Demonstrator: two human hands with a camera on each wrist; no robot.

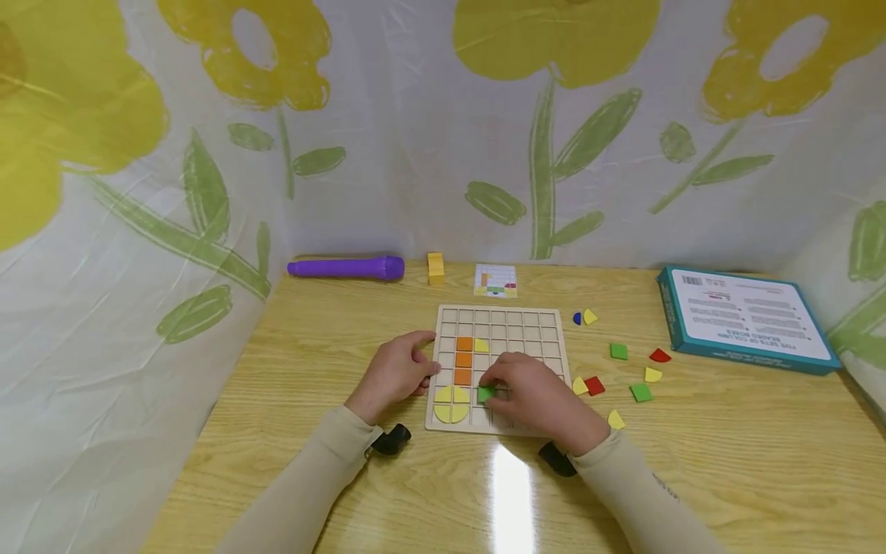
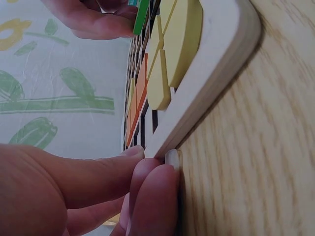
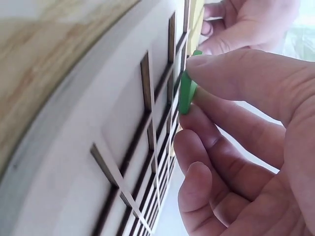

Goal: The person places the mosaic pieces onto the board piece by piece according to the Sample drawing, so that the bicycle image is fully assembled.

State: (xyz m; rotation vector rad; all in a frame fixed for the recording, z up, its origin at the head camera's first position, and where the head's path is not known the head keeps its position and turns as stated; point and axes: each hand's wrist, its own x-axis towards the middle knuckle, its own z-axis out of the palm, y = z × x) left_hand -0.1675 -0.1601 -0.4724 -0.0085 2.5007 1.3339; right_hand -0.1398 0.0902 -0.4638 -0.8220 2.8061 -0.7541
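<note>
A wooden grid board (image 1: 533, 333) lies on the table. My left hand (image 1: 398, 371) grips its left edge, the thumb on top and the fingers curled against the side in the left wrist view. My right hand (image 1: 536, 391) pinches a green square tile (image 3: 186, 93) between thumb and fingers, low over the board's grid and slightly tilted. To the left of that tile, several yellow quarter-circle tiles (image 1: 441, 414) form a round shape in the lower left corner. A column of orange square tiles (image 1: 464, 360) stands above them, with one yellow quarter-circle tile (image 1: 481, 345) beside its top.
Loose tiles lie right of the board, among them a green square (image 1: 641, 392), a red square (image 1: 594, 385) and a blue piece (image 1: 577, 318). Behind it are a pattern card (image 1: 495, 277), a yellow block (image 1: 435, 268) and a purple microphone-shaped object (image 1: 346, 268). A teal box (image 1: 751, 315) lies far right.
</note>
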